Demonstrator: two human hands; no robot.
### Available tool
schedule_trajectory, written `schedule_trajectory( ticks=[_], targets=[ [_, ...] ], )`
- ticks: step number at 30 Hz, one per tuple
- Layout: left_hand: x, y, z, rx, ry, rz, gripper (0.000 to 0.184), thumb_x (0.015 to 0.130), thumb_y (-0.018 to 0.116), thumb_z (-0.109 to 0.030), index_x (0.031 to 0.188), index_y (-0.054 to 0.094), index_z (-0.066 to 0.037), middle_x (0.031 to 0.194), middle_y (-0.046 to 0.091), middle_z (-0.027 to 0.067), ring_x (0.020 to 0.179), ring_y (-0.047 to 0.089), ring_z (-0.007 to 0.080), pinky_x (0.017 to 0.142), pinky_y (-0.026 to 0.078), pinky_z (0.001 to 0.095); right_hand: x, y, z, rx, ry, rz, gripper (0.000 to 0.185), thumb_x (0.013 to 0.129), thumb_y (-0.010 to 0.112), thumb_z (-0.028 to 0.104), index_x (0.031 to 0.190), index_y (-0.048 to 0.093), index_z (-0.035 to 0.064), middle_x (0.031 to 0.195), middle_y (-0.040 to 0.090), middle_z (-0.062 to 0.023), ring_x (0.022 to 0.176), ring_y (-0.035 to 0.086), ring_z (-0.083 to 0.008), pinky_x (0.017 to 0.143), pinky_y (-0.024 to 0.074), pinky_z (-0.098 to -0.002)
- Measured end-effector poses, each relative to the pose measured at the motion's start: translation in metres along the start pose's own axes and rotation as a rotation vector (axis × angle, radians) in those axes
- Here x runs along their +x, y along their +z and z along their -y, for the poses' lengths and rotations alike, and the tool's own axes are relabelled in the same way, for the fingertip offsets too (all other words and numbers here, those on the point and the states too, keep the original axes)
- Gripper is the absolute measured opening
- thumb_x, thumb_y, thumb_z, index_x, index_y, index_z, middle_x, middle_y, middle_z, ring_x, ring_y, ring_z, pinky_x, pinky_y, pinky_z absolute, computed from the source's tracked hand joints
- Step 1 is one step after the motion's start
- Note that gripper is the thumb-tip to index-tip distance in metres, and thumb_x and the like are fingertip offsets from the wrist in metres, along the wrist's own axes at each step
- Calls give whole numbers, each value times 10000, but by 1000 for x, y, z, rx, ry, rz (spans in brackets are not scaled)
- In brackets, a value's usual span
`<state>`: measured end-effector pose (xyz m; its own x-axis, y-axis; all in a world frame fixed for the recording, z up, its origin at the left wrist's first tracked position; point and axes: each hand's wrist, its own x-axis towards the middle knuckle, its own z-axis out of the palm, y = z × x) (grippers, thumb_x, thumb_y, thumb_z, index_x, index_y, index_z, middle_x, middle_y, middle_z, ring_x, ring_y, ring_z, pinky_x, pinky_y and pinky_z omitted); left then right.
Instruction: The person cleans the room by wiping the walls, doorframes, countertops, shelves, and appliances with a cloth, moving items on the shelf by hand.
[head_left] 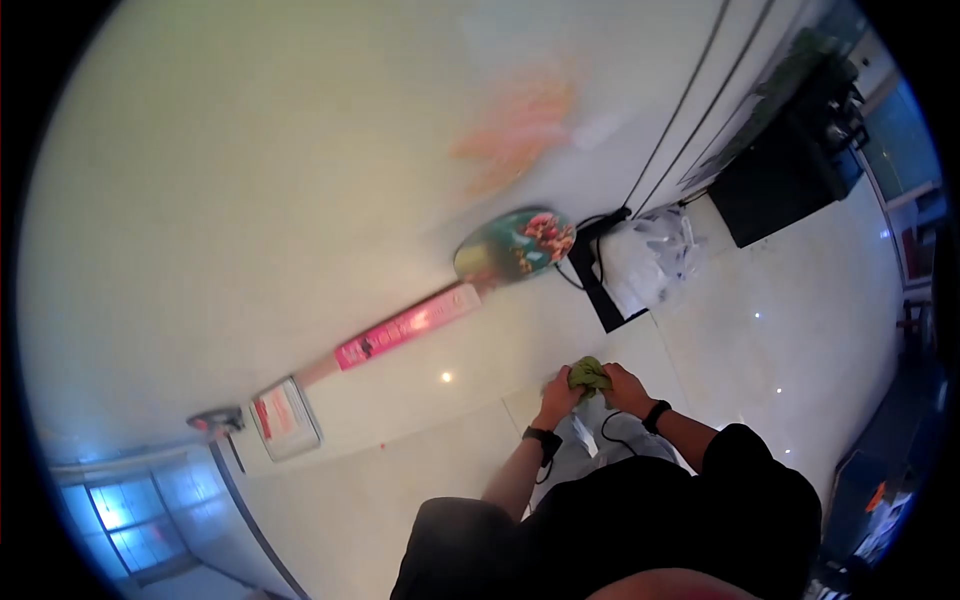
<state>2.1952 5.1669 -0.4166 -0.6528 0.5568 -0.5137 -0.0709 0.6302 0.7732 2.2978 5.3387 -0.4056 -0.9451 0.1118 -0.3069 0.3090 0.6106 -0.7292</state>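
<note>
In the head view, a crumpled green cloth (588, 374) is bunched between my two hands, in front of my body. My left hand (560, 396) grips its left side with the fingers closed. On the opposite side, my right hand (626, 387) also has its fingers wrapped around the fabric. Both wrists wear dark bands. Part of the cloth is hidden behind my fingers.
A white plastic bag (648, 262) rests on the pale tiled floor near a black cabinet (775, 165). Along the wall are an oval picture board (520, 245), a long pink box (410, 325) and a white-and-red flat box (285, 418). Dark cables run down the wall.
</note>
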Motion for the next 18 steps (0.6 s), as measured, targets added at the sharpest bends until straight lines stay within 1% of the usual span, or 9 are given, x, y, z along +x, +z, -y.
schedule_trajectory(
  ticks=[2, 5, 6, 8, 11, 13, 15, 17, 18],
  targets=[
    [-9, -18, -52, -140, -29, 14, 375, 803, 692, -186, 1106, 509, -62, 963, 684, 207, 913, 664, 393, 765, 524, 438, -7, -22, 6, 42, -16, -111, 442, 789, 688, 133, 1178, 507, 30, 1087, 590, -206, 1006, 584, -403, 854, 487, -449],
    [-14, -28, -105, -169, 209, -90, 318, 824, 681, -125, 1090, 524, -49, 933, 690, 160, 855, 688, 291, 735, 530, 371, -15, -78, 37, 140, -16, -130, 454, 806, 692, 142, 1203, 500, 30, 1109, 591, -213, 1017, 585, -405, 850, 493, -447],
    [-13, -28, -120, -267, 224, -73, 296, 831, 671, -102, 1084, 526, -48, 929, 681, 135, 851, 673, 251, 733, 526, 350, -18, -107, 59, 282, 48, -64, 503, 809, 710, 147, 1239, 477, 29, 1127, 601, -211, 1039, 606, -362, 859, 497, -418],
    [-11, -24, -149, -472, 236, -42, 256, 846, 653, -56, 1072, 532, -45, 922, 662, 84, 842, 643, 171, 729, 517, 309, -21, -132, 57, 386, 2, -42, 536, 837, 699, 145, 1295, 442, 36, 1194, 589, -173, 1099, 593, -303, 907, 481, -390],
    [-14, -8, -208, -528, 334, -77, 237, 851, 634, -19, 1062, 533, -51, 931, 617, 40, 856, 590, 123, 746, 501, 279, -27, -173, 55, 700, -116, -42, 577, 882, 666, 137, 1375, 378, 52, 1290, 543, -108, 1179, 539, -223, 978, 442, -358],
    [-13, 14, -248, -566, 239, -40, 242, 855, 628, -31, 1071, 521, -49, 966, 619, 62, 907, 594, 139, 782, 497, 291, -37, -219, 46, 925, -148, -7, 593, 904, 643, 124, 1411, 343, 61, 1340, 502, -75, 1215, 500, -191, 1013, 417, -346],
    [-2, 45, -279, -545, 333, -26, 271, 863, 628, -56, 1109, 517, -35, 1018, 628, 90, 944, 613, 171, 810, 506, 320, -55, -266, 27, 1147, -110, 63, 599, 919, 623, 108, 1432, 318, 66, 1377, 461, -54, 1237, 469, -176, 1035, 399, -340],
    [16, 83, -317, -449, 378, -22, 310, 870, 624, -81, 1153, 514, -21, 1049, 632, 116, 981, 625, 199, 839, 509, 336, -68, -315, -4, 1207, -43, 7, 604, 903, 646, 106, 1421, 338, 58, 1344, 490, -64, 1212, 486, -168, 1019, 411, -328],
    [25, 102, -337, -393, 347, 24, 398, 864, 641, -74, 1228, 486, -26, 1116, 603, 123, 1045, 610, 214, 881, 508, 344, -72, -337, -24, 1244, -17, -21, 607, 896, 658, 106, 1415, 347, 54, 1328, 505, -69, 1200, 494, -164, 1010, 416, -322]
  ],
)
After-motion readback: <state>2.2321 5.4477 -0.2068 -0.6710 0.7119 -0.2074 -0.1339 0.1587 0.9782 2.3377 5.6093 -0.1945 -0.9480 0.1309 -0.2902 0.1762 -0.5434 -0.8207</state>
